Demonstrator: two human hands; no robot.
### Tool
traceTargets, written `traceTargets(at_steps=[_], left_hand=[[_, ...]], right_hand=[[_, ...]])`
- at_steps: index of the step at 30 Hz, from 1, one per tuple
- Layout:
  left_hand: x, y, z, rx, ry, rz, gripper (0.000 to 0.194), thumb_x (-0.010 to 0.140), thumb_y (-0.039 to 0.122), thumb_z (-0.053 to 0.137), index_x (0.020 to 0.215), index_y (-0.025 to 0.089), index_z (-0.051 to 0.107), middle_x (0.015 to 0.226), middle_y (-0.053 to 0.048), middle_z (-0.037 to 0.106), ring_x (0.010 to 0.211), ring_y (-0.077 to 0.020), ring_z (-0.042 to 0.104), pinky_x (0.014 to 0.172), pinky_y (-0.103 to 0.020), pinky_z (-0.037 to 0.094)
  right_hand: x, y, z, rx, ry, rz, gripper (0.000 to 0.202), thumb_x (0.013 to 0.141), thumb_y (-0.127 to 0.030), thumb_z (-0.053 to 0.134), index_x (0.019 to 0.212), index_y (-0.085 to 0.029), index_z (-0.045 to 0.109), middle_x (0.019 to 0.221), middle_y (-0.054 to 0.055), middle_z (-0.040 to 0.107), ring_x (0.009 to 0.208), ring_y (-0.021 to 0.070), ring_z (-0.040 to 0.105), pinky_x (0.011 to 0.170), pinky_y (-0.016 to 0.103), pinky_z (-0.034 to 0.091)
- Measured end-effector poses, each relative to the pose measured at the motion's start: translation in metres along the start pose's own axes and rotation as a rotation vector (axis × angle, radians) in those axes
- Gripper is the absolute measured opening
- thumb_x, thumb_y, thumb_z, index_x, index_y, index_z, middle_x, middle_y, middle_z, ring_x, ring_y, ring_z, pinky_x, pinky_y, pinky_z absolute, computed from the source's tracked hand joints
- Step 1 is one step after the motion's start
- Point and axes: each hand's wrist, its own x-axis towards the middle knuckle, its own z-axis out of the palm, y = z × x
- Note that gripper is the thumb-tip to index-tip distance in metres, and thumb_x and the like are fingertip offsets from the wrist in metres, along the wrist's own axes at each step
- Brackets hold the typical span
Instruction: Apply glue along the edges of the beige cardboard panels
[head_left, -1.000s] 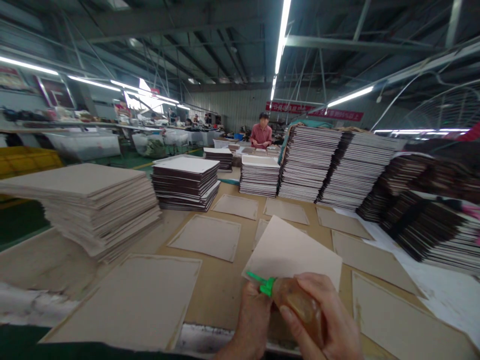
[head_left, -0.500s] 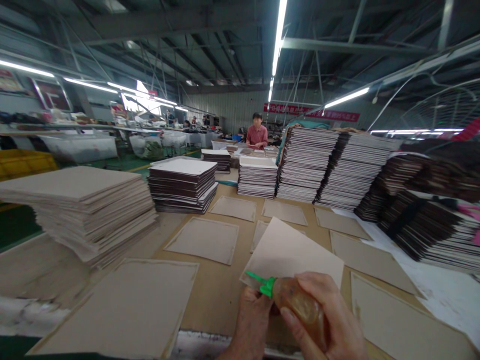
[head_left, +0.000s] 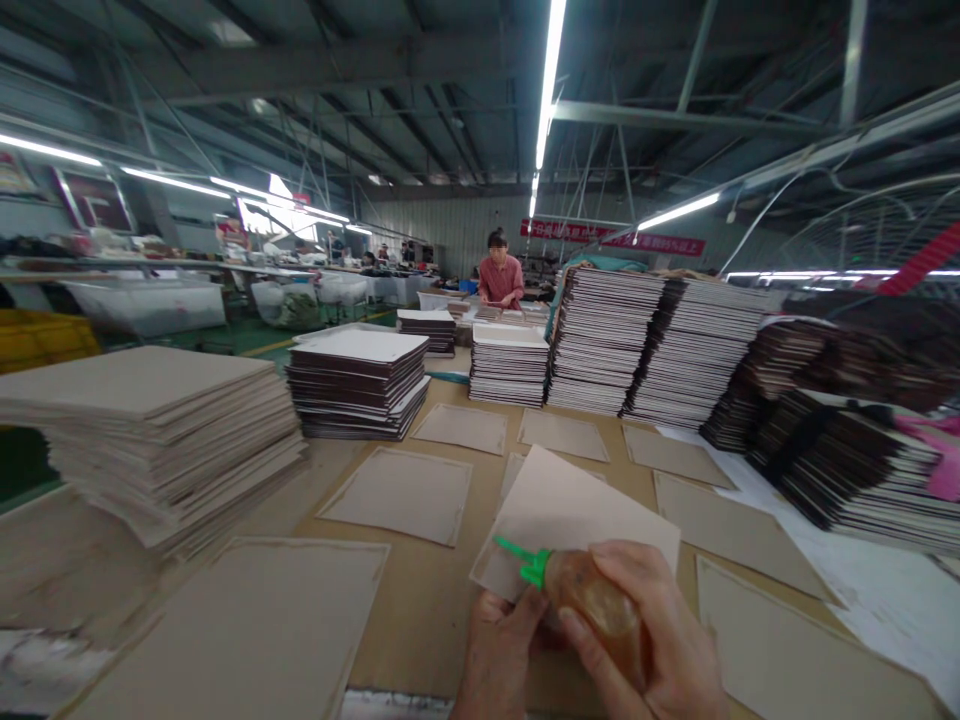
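Observation:
My right hand (head_left: 660,630) is wrapped round a brown glue bottle (head_left: 596,600) with a green nozzle cap (head_left: 535,566). The thin green tip points left, over the near left corner of a pale board (head_left: 577,505). That board is tilted, and my left hand (head_left: 499,640) pinches its near edge just below the nozzle. Part of my left hand's fingers is hidden under the board and behind the bottle. Around it, flat boards with glue-marked edges lie on the brown table surface (head_left: 420,590), such as one at the left (head_left: 405,493) and one at the right (head_left: 750,525).
A tall stack of bare boards (head_left: 172,440) stands at the left. Behind are stacks of dark-edged boards (head_left: 360,385), with taller stacks (head_left: 604,335) at the back right. More dark bundles (head_left: 840,460) lie far right. A person in a red shirt (head_left: 501,280) works across the table.
The view has shifted slightly, so the table and stacks sit a little lower and further left. The person across has leaned forward. My hands keep their holds on bottle and board.

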Motion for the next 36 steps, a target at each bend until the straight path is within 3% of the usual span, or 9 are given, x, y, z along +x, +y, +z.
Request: traceTargets(at_steps=[5, 10, 15, 18, 20, 26, 29, 34, 36], left_hand=[[-0.001, 0.001, 0.002, 0.010, 0.056, 0.037, 0.038, 0.068, 0.039, 0.078, 0.095, 0.013, 0.071, 0.084, -0.010, 0.071, 0.063, -0.0157, 0.060, 0.054, -0.023, 0.048], [0.004, 0.002, 0.001, -0.008, 0.003, -0.015, 0.038, 0.060, 0.040, 0.083, 0.085, 0.013, 0.073, 0.082, -0.010, 0.072, 0.065, -0.0185, 0.063, 0.056, -0.025, 0.048], [0.001, 0.004, 0.003, 0.036, 0.042, 0.033, 0.039, 0.065, 0.045, 0.079, 0.087, 0.013, 0.073, 0.076, -0.008, 0.071, 0.056, -0.0156, 0.060, 0.052, -0.024, 0.045], [0.000, 0.004, 0.004, -0.006, -0.014, 0.009, 0.039, 0.061, 0.043, 0.081, 0.084, 0.013, 0.072, 0.080, -0.010, 0.072, 0.065, -0.0198, 0.064, 0.056, -0.025, 0.048], [0.001, 0.005, 0.003, 0.003, -0.012, -0.014, 0.036, 0.061, 0.041, 0.082, 0.081, 0.013, 0.072, 0.083, -0.011, 0.073, 0.071, -0.0223, 0.066, 0.058, -0.026, 0.049], [0.002, 0.005, 0.001, 0.038, 0.057, -0.002, 0.045, 0.054, 0.046, 0.084, 0.081, 0.011, 0.073, 0.071, -0.011, 0.071, 0.064, -0.0227, 0.065, 0.059, -0.030, 0.051], [0.001, 0.003, 0.004, 0.071, 0.133, 0.012, 0.051, 0.052, 0.048, 0.084, 0.084, 0.011, 0.073, 0.072, -0.011, 0.071, 0.060, -0.0217, 0.064, 0.053, -0.029, 0.052], [0.002, -0.002, 0.004, 0.088, 0.235, 0.045, 0.053, 0.050, 0.045, 0.085, 0.088, 0.011, 0.071, 0.088, -0.011, 0.072, 0.062, -0.0207, 0.063, 0.045, -0.029, 0.054], [0.002, -0.003, 0.003, 0.085, 0.242, 0.049, 0.052, 0.049, 0.046, 0.086, 0.085, 0.011, 0.071, 0.085, -0.010, 0.072, 0.062, -0.0205, 0.064, 0.045, -0.029, 0.055]], right_hand=[[0.001, 0.002, -0.001, -0.028, 0.043, -0.030, 0.030, 0.094, -0.028, 0.059, 0.120, -0.019, 0.048, 0.114, 0.011, 0.049, 0.103, 0.0231, 0.053, 0.080, 0.029, 0.051], [0.001, 0.007, -0.001, -0.029, -0.035, -0.043, 0.031, 0.094, -0.031, 0.058, 0.120, -0.018, 0.047, 0.115, 0.011, 0.049, 0.098, 0.0206, 0.057, 0.076, 0.024, 0.052], [-0.001, 0.008, -0.001, -0.047, -0.007, -0.071, 0.032, 0.093, -0.030, 0.059, 0.120, -0.017, 0.048, 0.114, 0.013, 0.050, 0.097, 0.0229, 0.058, 0.073, 0.026, 0.054], [-0.003, 0.006, -0.002, -0.050, -0.082, -0.075, 0.030, 0.096, -0.033, 0.056, 0.121, -0.019, 0.047, 0.114, 0.012, 0.051, 0.095, 0.0220, 0.059, 0.076, 0.027, 0.053], [-0.003, 0.004, -0.003, -0.061, -0.061, -0.091, 0.031, 0.095, -0.031, 0.057, 0.122, -0.018, 0.046, 0.115, 0.012, 0.050, 0.097, 0.0215, 0.058, 0.080, 0.027, 0.052], [-0.001, 0.003, -0.003, 0.005, -0.064, 0.047, 0.028, 0.098, -0.039, 0.054, 0.118, -0.021, 0.047, 0.117, 0.008, 0.048, 0.104, 0.0198, 0.053, 0.082, 0.024, 0.048], [0.001, 0.008, -0.004, 0.031, 0.013, 0.044, 0.028, 0.096, -0.037, 0.056, 0.118, -0.021, 0.048, 0.116, 0.007, 0.048, 0.104, 0.0193, 0.052, 0.083, 0.023, 0.047], [0.019, 0.018, -0.010, 0.051, 0.222, 0.250, 0.032, 0.090, -0.039, 0.062, 0.115, -0.022, 0.052, 0.117, 0.006, 0.050, 0.102, 0.0231, 0.052, 0.084, 0.031, 0.044], [0.029, 0.020, -0.012, 0.042, 0.291, 0.242, 0.032, 0.089, -0.039, 0.063, 0.114, -0.022, 0.053, 0.113, 0.006, 0.052, 0.097, 0.0228, 0.053, 0.082, 0.032, 0.044]])
